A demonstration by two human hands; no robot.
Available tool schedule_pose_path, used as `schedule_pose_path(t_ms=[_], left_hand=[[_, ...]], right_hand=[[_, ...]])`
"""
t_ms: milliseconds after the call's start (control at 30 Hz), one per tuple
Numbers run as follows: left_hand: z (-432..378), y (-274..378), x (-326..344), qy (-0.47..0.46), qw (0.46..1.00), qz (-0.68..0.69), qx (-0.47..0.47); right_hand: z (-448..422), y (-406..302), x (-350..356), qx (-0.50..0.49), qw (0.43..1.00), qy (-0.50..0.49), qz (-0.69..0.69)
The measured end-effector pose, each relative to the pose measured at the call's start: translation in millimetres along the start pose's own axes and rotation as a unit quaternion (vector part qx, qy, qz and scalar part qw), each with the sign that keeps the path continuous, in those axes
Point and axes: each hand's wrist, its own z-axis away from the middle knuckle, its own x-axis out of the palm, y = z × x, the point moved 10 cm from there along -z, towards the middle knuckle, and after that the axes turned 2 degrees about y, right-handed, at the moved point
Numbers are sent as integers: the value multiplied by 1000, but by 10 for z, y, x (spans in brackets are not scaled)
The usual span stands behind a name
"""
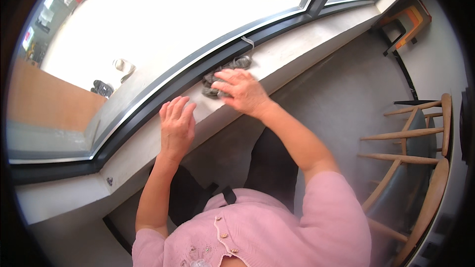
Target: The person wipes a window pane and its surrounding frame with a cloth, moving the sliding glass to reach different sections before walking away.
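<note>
A crumpled grey rag [211, 81] lies on the white window sill [289, 52], against the dark window frame [152, 116]. My right hand [243, 92] is over the rag, slightly blurred, its fingers apart. Part of the rag is hidden beneath that hand, so contact there is hard to judge. To the left, my left hand [177, 124] is raised at the sill with nothing in it, the fingers slightly bent and the thumb apart.
A pale strip [249, 40] hangs from the frame beside the rag. Wooden chairs with dark seats [419, 133] line the right side, below an orange and grey object [408, 26]. Beyond the glass are a wooden panel [52, 98], dark gloves [102, 88] and parked vehicles.
</note>
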Motion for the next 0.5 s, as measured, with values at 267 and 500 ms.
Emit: schedule_pose_path(t_ms=[267,500], left_hand=[[-214,88,511,-72,994,-72,42],[-163,24,560,-72,991,-100,45]], right_hand=[[839,3458,-1520,271,918,141,254],[363,1752,-638,109,981,157,32]])
